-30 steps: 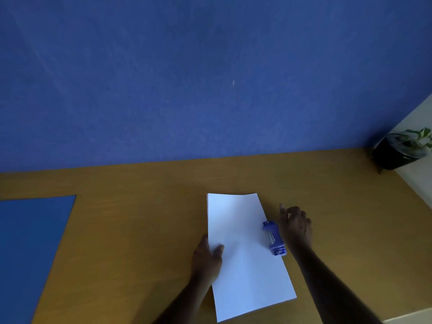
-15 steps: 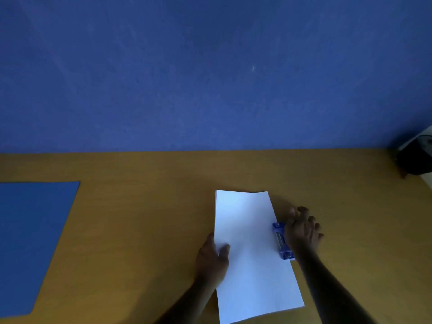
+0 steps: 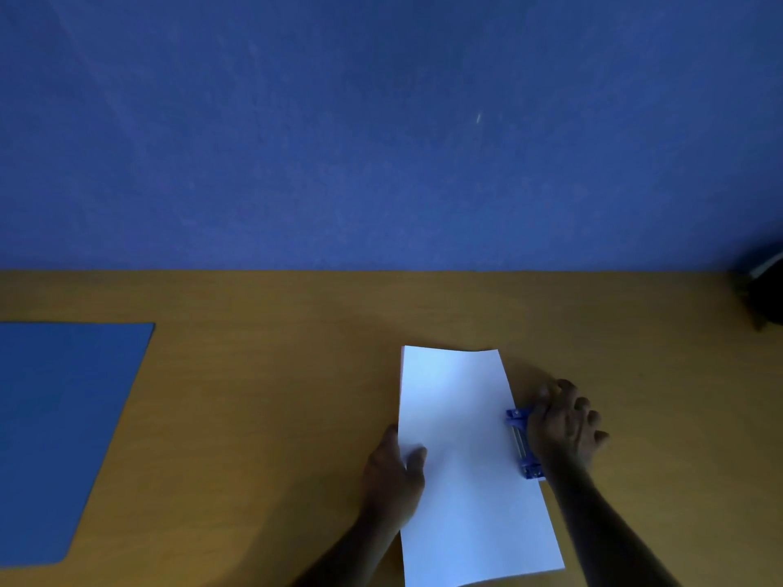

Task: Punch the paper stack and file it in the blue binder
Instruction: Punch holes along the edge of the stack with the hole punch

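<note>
Blue wall across the upper half, meeting a wooden desk below. On the desk's far left, closed and flat, a blue binder, cut off by the frame edge and well apart from everything else. Right of centre, a white paper stack, long side running away from the viewer, far edge slightly wavy, near end reaching the bottom of the frame. At the far right edge, against the wall, a dark object, too dim and cropped to identify. On the stack's left edge, about midway, left hand: thumb lying on top of the sheets, remaining fingers hidden beyond the edge, so pinching or merely pressing cannot be told. On the stack's right edge, right hand set down over a small blue punch, fingers loosely curled and slightly spread across its outer side, palm covering most of it. Punch slot engaged on the paper's right edge, only its inner strip and two ends visible.
</note>
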